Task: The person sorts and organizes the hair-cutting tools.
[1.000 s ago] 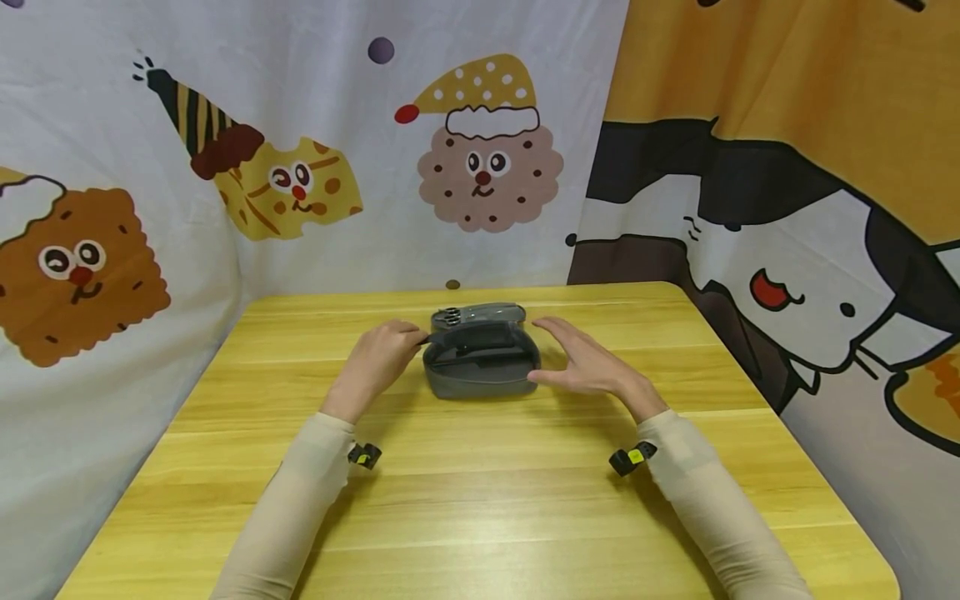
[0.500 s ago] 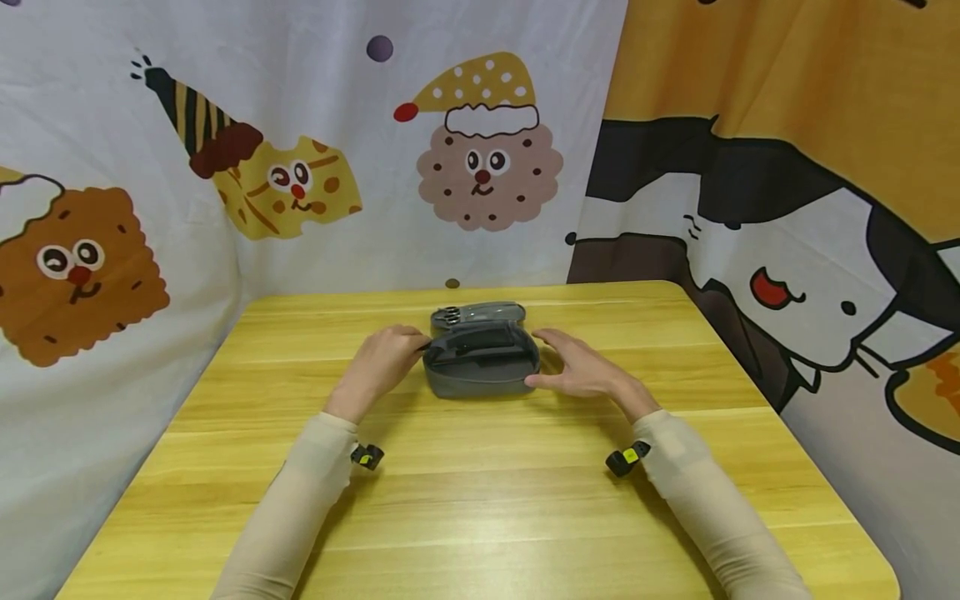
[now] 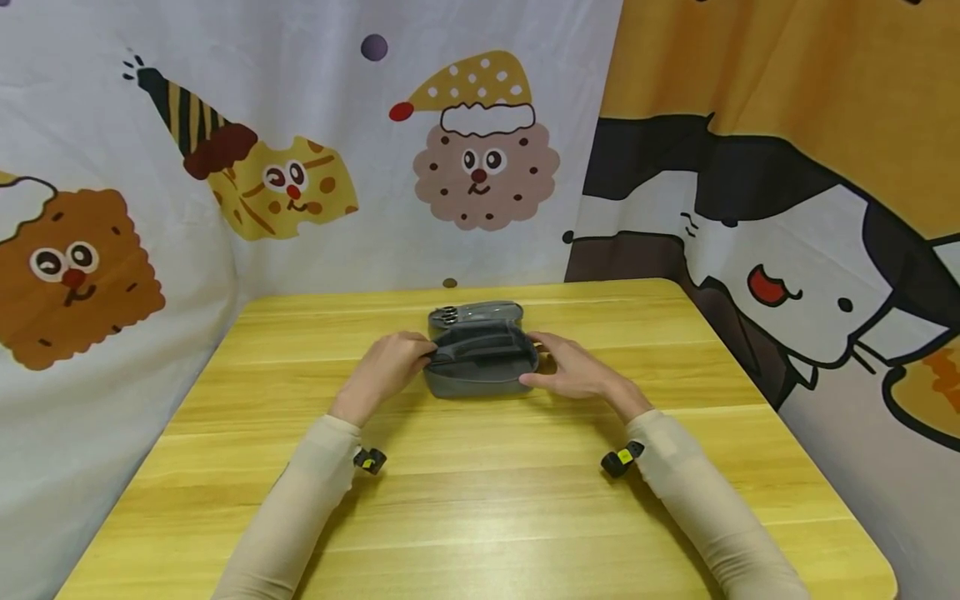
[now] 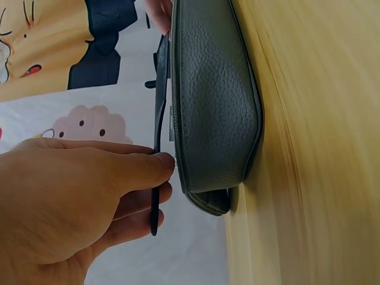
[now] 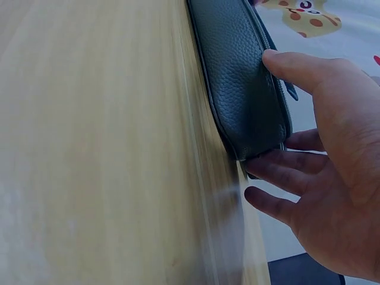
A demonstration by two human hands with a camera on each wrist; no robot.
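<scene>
Grey case (image 3: 480,386) free in front, fingers (image 5: 280,172) at both ends

Open at far center: gray pebbled case (image 3: 480,387), lid (image 3: 483,313) to the far side; dark strip (image 4: 160,113) just above.

You can read no text, label, brand, number or sign here: none on the grey case (image 3: 480,387), the printed cloth (image 3: 322,83) behind it, or your wrist devices (image 3: 617,462) in front of it.
</scene>
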